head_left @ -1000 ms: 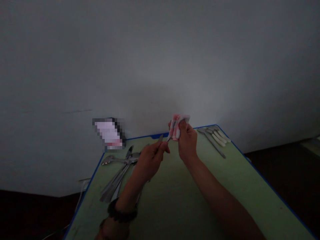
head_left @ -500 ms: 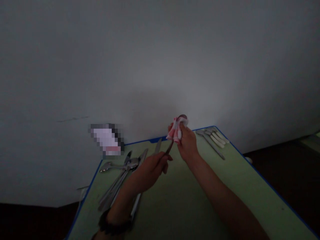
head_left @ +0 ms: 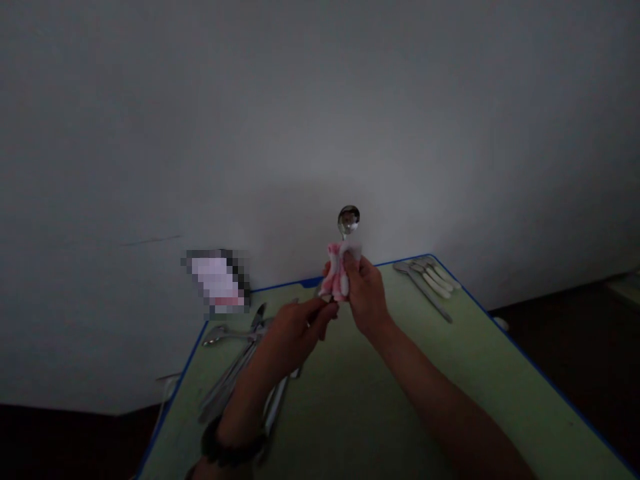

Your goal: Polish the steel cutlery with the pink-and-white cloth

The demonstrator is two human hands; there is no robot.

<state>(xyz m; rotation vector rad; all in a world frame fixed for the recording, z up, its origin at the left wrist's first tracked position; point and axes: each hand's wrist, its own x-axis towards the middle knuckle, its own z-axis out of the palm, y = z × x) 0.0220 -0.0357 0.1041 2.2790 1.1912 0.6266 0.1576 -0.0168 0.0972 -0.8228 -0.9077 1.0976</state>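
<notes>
In the head view, a spoon (head_left: 349, 220) stands nearly upright above the far edge of the green table (head_left: 390, 400), bowl uppermost. The right hand (head_left: 369, 297) is closed around a folded pink-and-white cloth (head_left: 338, 275), thumb pressed on it, wrapped about the spoon's handle just below the bowl. The left hand (head_left: 290, 337), fingers pinched nearly shut, holds the handle's lower end, mostly hidden; this grip probably steadies the spoon while leaving its bowl free. Near the table's left edge, mixed metal cutlery (head_left: 227, 380) lies in a crossed, loose heap, partly behind the left forearm. By the far right corner, white-handled cutlery (head_left: 435, 281) and a long metal utensil (head_left: 431, 299) lie roughly side by side, apparently grouped away from the heap.
</notes>
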